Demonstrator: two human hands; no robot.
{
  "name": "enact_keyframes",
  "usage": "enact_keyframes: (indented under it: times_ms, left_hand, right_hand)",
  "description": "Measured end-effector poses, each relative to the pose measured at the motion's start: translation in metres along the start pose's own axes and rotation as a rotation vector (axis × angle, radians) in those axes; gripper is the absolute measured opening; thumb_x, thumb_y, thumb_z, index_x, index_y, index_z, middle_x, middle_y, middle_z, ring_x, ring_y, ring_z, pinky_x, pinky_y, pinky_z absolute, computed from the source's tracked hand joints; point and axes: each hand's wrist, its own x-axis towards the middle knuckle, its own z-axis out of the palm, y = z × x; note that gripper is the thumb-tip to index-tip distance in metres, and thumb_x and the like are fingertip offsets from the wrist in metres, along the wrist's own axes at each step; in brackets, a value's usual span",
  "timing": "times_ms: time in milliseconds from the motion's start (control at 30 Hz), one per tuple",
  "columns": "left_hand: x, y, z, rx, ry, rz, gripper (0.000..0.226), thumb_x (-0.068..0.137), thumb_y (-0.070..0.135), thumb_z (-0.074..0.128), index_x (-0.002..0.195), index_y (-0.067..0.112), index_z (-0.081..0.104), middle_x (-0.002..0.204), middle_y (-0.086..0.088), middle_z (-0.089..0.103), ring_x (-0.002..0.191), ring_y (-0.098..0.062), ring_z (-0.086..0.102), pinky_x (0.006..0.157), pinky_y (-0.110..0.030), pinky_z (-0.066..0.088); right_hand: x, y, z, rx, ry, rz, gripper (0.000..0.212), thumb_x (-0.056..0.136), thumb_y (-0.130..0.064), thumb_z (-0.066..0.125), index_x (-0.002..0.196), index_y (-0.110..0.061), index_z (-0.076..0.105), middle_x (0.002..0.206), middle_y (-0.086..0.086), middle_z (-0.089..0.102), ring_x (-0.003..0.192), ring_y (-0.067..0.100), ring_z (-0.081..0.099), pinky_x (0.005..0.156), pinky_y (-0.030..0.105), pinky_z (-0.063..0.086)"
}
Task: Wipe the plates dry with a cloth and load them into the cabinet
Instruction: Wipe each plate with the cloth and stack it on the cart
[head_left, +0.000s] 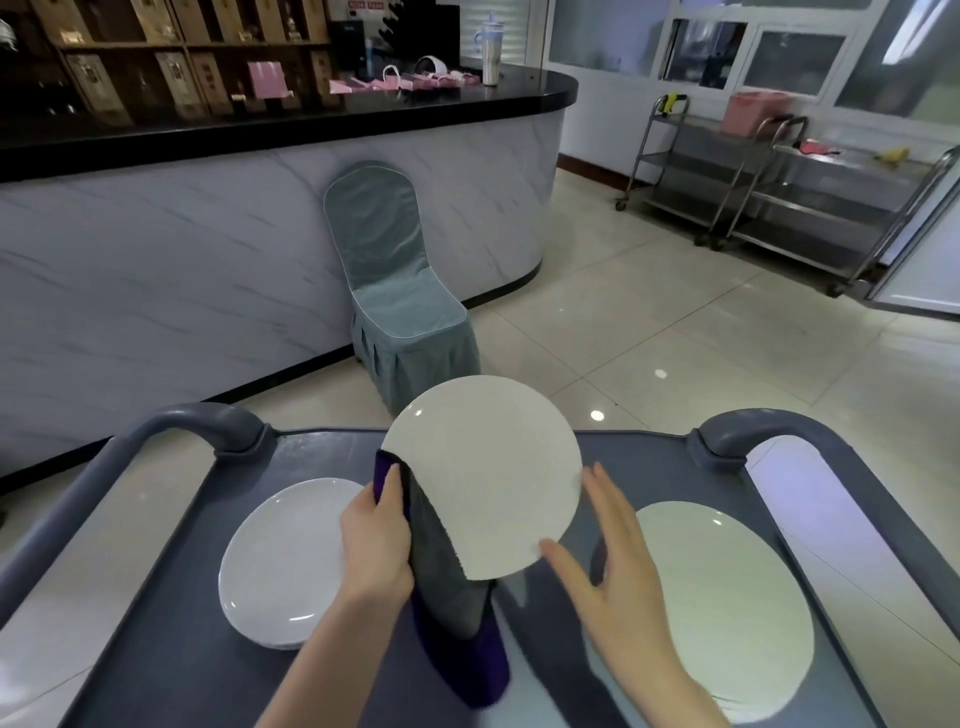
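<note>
A round white plate (488, 467) is held up, tilted, above the grey cart top (332, 452). My left hand (374, 545) grips its left edge through a grey and purple cloth (447, 597) that hangs down to the cart. My right hand (608, 545) is open beside the plate's lower right rim, thumb tip at the edge and fingers spread. A stack of white plates (275, 561) lies on the cart at the left. Another white plate (727, 603) lies flat at the right. No cabinet is in view.
The cart has grey handles at left (197, 421) and right (769, 426). Beyond it a grey-covered chair (395, 280) stands against a marble-fronted counter (208, 249). Steel trolleys (779, 192) stand at the far right on the tiled floor.
</note>
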Motion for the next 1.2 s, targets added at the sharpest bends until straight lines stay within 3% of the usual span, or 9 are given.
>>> enact_keyframes:
  times_ms: [133, 233, 333, 533, 600, 700, 800, 900, 1200]
  left_hand:
    - [0.008, 0.023, 0.001, 0.106, -0.15, 0.039, 0.039, 0.097, 0.034, 0.06, 0.086, -0.003, 0.067, 0.076, -0.01, 0.067, 0.072, -0.021, 0.062, 0.063, -0.029, 0.05]
    - [0.004, 0.038, 0.006, 0.212, -0.247, 0.07, 0.041, 0.096, 0.035, 0.061, 0.066, 0.008, 0.073, 0.065, -0.004, 0.071, 0.06, -0.015, 0.064, 0.051, -0.021, 0.05]
    - [0.001, 0.046, 0.009, 0.152, -0.299, -0.024, 0.04, 0.097, 0.035, 0.059, 0.067, 0.014, 0.073, 0.062, -0.001, 0.073, 0.05, -0.01, 0.067, 0.045, -0.018, 0.049]
    - [-0.022, 0.039, 0.026, -0.054, -0.449, 0.0, 0.033, 0.101, 0.047, 0.045, 0.099, 0.02, 0.064, 0.07, 0.012, 0.075, 0.062, -0.002, 0.071, 0.051, -0.017, 0.054]
    - [-0.039, 0.032, 0.043, -0.027, -0.471, -0.001, 0.043, 0.098, 0.057, 0.045, 0.121, 0.025, 0.063, 0.11, 0.003, 0.075, 0.1, -0.008, 0.071, 0.085, -0.029, 0.057]
    - [-0.061, 0.022, 0.055, 0.216, -0.483, 0.47, 0.047, 0.107, 0.033, 0.032, 0.152, 0.041, 0.021, 0.162, 0.014, 0.021, 0.148, -0.002, 0.019, 0.124, -0.036, 0.018]
    - [-0.069, 0.004, 0.052, 0.446, -0.589, 0.844, 0.054, 0.106, 0.02, 0.026, 0.15, 0.038, 0.001, 0.163, 0.021, -0.003, 0.148, 0.004, -0.009, 0.125, -0.037, -0.001]
    - [-0.073, -0.013, 0.05, 0.708, -0.659, 1.03, 0.063, 0.1, 0.019, 0.029, 0.152, 0.032, -0.003, 0.163, 0.02, -0.011, 0.15, -0.003, -0.013, 0.124, -0.043, -0.003]
    - [-0.049, -0.003, 0.051, 0.505, -0.666, 0.75, 0.053, 0.106, 0.024, 0.023, 0.151, 0.039, 0.001, 0.162, 0.023, -0.001, 0.148, 0.005, -0.005, 0.125, -0.038, 0.004]
  right_hand:
    - [0.01, 0.009, -0.015, -0.681, -0.212, -0.739, 0.055, 0.094, -0.05, 0.061, 0.141, -0.021, 0.056, 0.159, 0.006, 0.037, 0.149, 0.027, 0.03, 0.118, 0.05, 0.028]
    - [0.02, 0.003, -0.013, -0.783, -0.275, -0.88, 0.054, 0.081, -0.013, 0.067, 0.135, -0.017, 0.062, 0.149, 0.008, 0.052, 0.137, 0.031, 0.049, 0.106, 0.05, 0.046]
    - [0.023, -0.007, -0.018, -0.775, -0.242, -0.929, 0.051, 0.084, -0.014, 0.051, 0.133, -0.017, 0.064, 0.141, 0.006, 0.059, 0.129, 0.029, 0.058, 0.098, 0.043, 0.053]
    - [0.021, -0.049, -0.016, -0.257, -0.306, -0.381, 0.044, 0.099, -0.053, 0.043, 0.136, -0.036, 0.06, 0.133, -0.03, 0.058, 0.121, -0.008, 0.056, 0.098, 0.013, 0.045]
    - [0.019, -0.063, -0.008, 0.004, -0.248, -0.168, 0.027, 0.097, -0.054, 0.046, 0.106, -0.047, 0.071, 0.096, -0.039, 0.066, 0.09, -0.014, 0.06, 0.079, 0.008, 0.043]
    - [0.022, -0.074, 0.002, 0.328, -0.079, 0.087, 0.042, 0.096, -0.053, 0.051, 0.056, -0.043, 0.056, 0.056, -0.022, 0.054, 0.054, -0.004, 0.046, 0.055, 0.008, 0.037]
    - [0.031, -0.078, 0.003, 0.531, 0.032, 0.248, 0.042, 0.099, -0.045, 0.051, 0.065, -0.03, 0.072, 0.067, -0.012, 0.071, 0.062, 0.002, 0.064, 0.057, 0.012, 0.047]
    - [0.043, -0.082, -0.002, 0.618, 0.049, 0.331, 0.04, 0.102, -0.042, 0.046, 0.078, -0.045, 0.078, 0.085, -0.009, 0.078, 0.08, 0.002, 0.073, 0.062, 0.011, 0.053]
    - [0.033, -0.07, 0.005, 0.572, 0.071, 0.436, 0.043, 0.101, -0.041, 0.05, 0.071, -0.026, 0.075, 0.071, -0.004, 0.075, 0.064, 0.008, 0.069, 0.054, 0.016, 0.05]
